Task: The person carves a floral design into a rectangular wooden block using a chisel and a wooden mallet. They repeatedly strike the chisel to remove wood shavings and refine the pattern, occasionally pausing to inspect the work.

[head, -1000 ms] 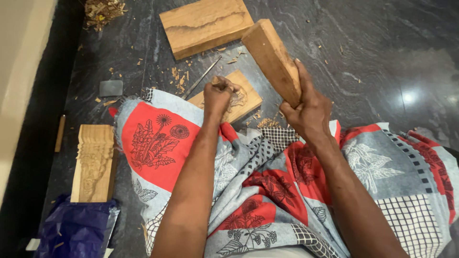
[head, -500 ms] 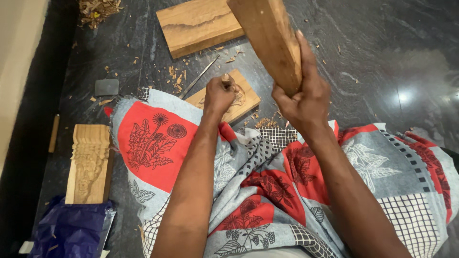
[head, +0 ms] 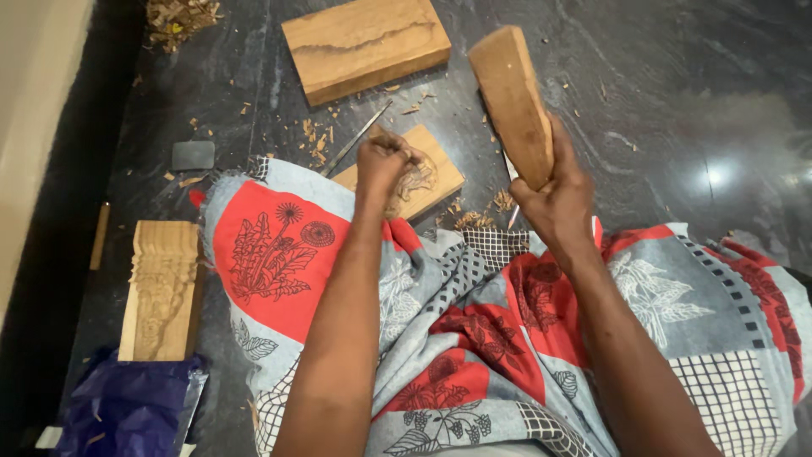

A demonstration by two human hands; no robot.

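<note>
A small wooden block (head: 414,173), partly carved on its top face, lies on the dark stone floor (head: 677,101) just beyond the person's lap, its near edge touching the patterned cloth (head: 474,338) that covers the legs. The left hand (head: 381,161) rests on this block with its fingers (head: 396,145) curled tight around a thin tool whose tip meets the carved patch; the tool itself is mostly hidden by the fist. The right hand (head: 554,199) is raised to the right of the block, its fingers wrapped fast around the lower end of a wooden mallet (head: 512,101), a thick tapered piece of timber that stands tilted, head up and away from the person.

Wood chips (head: 317,140) are strewn on the floor around the block. A slim metal rod (head: 355,138) lies slanted just left of it. Farther off, toward the floor's far edge, sits a larger plain plank (head: 364,42). A small grey flat stone (head: 193,155) lies to the left. Near the left edge, beside the cloth, a long carved wooden piece (head: 161,288) lies lengthwise, its near end touching a crumpled blue plastic bag (head: 127,406). A heap of shavings (head: 178,15) shows at the far left corner.
</note>
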